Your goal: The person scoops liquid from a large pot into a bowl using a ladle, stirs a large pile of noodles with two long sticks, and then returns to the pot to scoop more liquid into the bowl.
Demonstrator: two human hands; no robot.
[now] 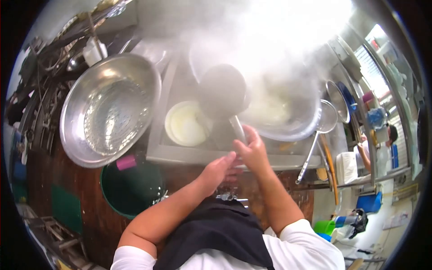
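Note:
My right hand [253, 150] is closed around the short handle of a large, round-headed ladle [222, 92]. Its grey head is tilted up over the counter, hazy in the steam. Just left of the handle is my left hand [218, 174], its fingers stretched toward my right wrist and slightly blurred. A white round container [185, 128] with pale contents sits beside the ladle head. Beyond my right hand, a wide steaming pot [297, 130] stands in the counter, its contents mostly hidden by thick steam.
A big metal basin [67, 121] tilts at the left, above a dark green tub [105, 191] with a pink item [126, 163] at its rim. Right of the pot lie a long-handled mesh skimmer [327, 118] and wooden sticks [330, 166]. Another person [365, 155] is at far right.

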